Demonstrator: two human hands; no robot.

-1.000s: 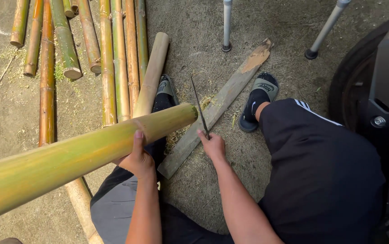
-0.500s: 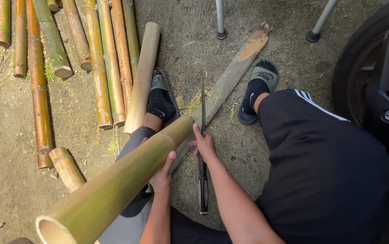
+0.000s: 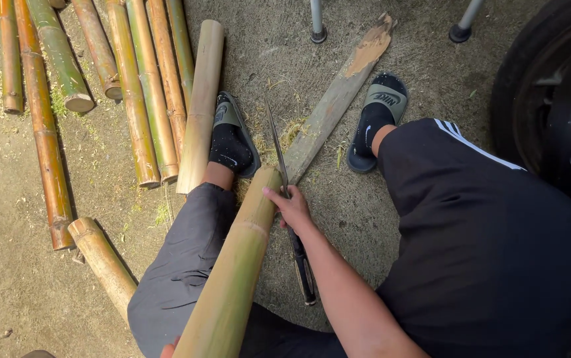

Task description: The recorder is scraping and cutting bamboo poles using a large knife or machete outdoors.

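Note:
A thick green-yellow bamboo pole lies along my left thigh, its far end close to a weathered wooden plank on the ground. My right hand grips a long knife at that end of the pole. The thumb rests on the bamboo, the blade points away from me and the dark handle trails back under my forearm. Only the fingertips of my left hand show at the bottom edge, against the near part of the pole.
Several cut bamboo poles lie side by side on the dirt at the upper left, and a short piece lies by my left knee. A dark tyre stands at right. Two metal legs stand at the top.
The pole has swung from pointing left to lying along my left leg. My left hand slid down it to the frame's bottom edge. The knife now sits at the pole's far end.

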